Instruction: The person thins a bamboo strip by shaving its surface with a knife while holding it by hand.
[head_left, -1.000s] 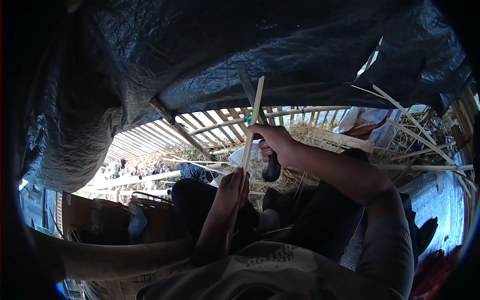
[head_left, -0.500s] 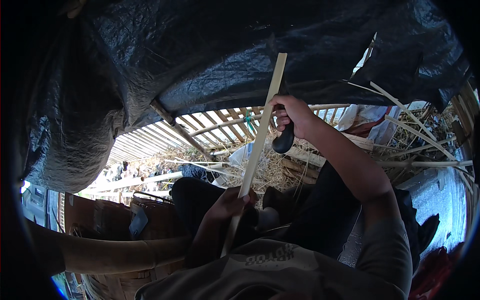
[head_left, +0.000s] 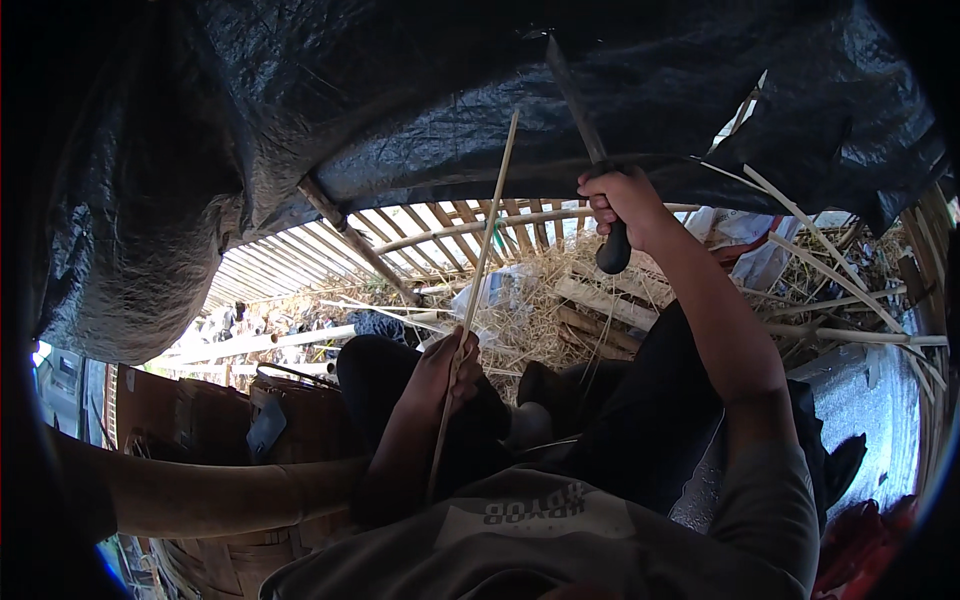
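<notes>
My left hand [head_left: 447,372] is closed round the lower part of a long pale bamboo strip [head_left: 492,215]. The strip stands nearly upright with its narrow edge toward me, its top leaning slightly right. My right hand [head_left: 622,205] grips the dark rounded handle of a knife [head_left: 577,98]. Its long blade points up and a little left, apart from the strip, in front of the black plastic sheet. My fingers cover the upper part of the handle.
Black plastic sheeting [head_left: 430,160] hangs across the far side. Behind it runs a bamboo slat fence [head_left: 400,232]. Shavings [head_left: 545,300] litter the ground. Loose strips [head_left: 820,240] lean at right. A thick bamboo pole [head_left: 220,505] and woven baskets [head_left: 230,560] are at left.
The knife has moved right, away from the strip, and its blade now shows. My left hand has risen slightly, and the strip has turned from its broad face to its narrow edge.
</notes>
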